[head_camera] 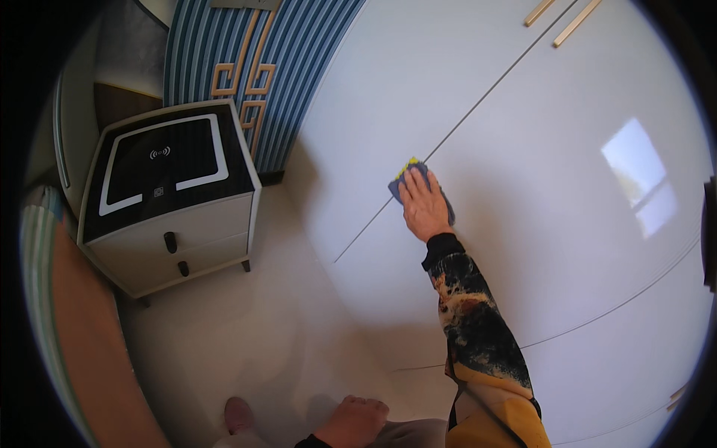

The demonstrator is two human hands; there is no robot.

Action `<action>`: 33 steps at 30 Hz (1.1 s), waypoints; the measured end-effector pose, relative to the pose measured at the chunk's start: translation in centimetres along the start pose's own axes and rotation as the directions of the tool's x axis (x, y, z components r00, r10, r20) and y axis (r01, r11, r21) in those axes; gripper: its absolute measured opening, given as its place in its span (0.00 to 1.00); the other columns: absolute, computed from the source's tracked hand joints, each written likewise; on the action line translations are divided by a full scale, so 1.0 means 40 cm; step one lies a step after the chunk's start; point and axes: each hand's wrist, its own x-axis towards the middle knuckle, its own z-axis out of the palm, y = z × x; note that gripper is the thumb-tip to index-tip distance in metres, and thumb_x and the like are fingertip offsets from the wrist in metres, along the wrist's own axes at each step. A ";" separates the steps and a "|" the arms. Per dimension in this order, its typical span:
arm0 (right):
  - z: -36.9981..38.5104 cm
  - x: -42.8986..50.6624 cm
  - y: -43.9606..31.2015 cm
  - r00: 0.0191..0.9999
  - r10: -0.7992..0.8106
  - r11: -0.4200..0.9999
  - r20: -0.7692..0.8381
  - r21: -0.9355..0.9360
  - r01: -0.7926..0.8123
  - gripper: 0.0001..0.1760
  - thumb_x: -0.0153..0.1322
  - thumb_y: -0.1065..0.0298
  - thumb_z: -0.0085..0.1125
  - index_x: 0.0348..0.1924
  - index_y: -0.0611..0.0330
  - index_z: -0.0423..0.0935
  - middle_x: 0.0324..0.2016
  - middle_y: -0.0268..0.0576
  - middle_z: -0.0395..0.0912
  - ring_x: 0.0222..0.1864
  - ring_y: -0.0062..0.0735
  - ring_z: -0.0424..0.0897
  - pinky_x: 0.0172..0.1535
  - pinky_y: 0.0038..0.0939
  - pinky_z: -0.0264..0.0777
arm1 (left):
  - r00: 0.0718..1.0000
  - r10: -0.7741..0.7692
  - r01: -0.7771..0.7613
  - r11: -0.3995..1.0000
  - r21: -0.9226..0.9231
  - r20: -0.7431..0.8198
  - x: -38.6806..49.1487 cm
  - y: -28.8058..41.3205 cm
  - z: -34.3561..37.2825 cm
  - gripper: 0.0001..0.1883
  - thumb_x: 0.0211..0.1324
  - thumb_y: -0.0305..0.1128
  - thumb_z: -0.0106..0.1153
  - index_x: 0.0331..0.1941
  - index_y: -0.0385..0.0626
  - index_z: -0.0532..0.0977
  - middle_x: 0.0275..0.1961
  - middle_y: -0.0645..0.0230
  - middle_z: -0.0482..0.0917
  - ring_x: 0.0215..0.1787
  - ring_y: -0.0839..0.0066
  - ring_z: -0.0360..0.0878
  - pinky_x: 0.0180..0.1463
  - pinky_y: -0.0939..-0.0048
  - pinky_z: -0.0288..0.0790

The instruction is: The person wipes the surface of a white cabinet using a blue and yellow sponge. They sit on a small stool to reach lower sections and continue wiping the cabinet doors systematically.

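My right hand presses a folded grey cloth with a yellow edge flat against the glossy white wardrobe door. Its fingers lie over the cloth, across the thin seam between two doors. Low in the view, near my leg, my left hand is loosely curled; whether its fingers are fully closed or hold anything is hidden. Gold bar handles are fixed to the doors at the top right.
A nightstand with a black top and two drawers stands at the left, beside a bed edge. Behind it is a blue ribbed panel with gold trim. My pink shoe rests on the pale floor.
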 end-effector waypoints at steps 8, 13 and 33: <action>0.126 -0.147 -0.231 0.911 -0.196 0.980 0.363 0.048 0.191 0.26 0.74 0.64 0.46 0.65 0.61 0.66 0.69 0.47 0.60 0.74 0.41 0.49 0.74 0.53 0.33 | 0.980 -0.162 0.188 0.942 -0.278 0.112 0.007 0.053 -0.009 0.08 0.66 0.35 0.47 0.42 0.44 0.72 0.35 0.59 0.78 0.36 0.60 0.77 0.47 0.58 0.69; 0.146 -0.239 -0.287 0.897 -0.226 0.968 0.380 0.194 0.162 0.23 0.72 0.65 0.50 0.60 0.63 0.71 0.66 0.47 0.64 0.73 0.42 0.53 0.74 0.56 0.34 | 0.997 -0.045 0.045 0.999 0.012 0.067 0.014 0.003 0.050 0.07 0.57 0.35 0.54 0.37 0.48 0.74 0.33 0.64 0.79 0.37 0.63 0.79 0.47 0.62 0.70; -0.633 -0.640 0.422 0.930 0.355 0.928 -0.094 -0.090 -0.363 0.31 0.59 0.76 0.57 0.58 0.62 0.72 0.63 0.51 0.68 0.70 0.48 0.59 0.71 0.60 0.40 | 0.994 -0.054 0.042 0.990 0.132 0.093 0.032 -0.001 0.026 0.11 0.57 0.40 0.58 0.38 0.45 0.77 0.39 0.58 0.81 0.45 0.55 0.80 0.51 0.53 0.72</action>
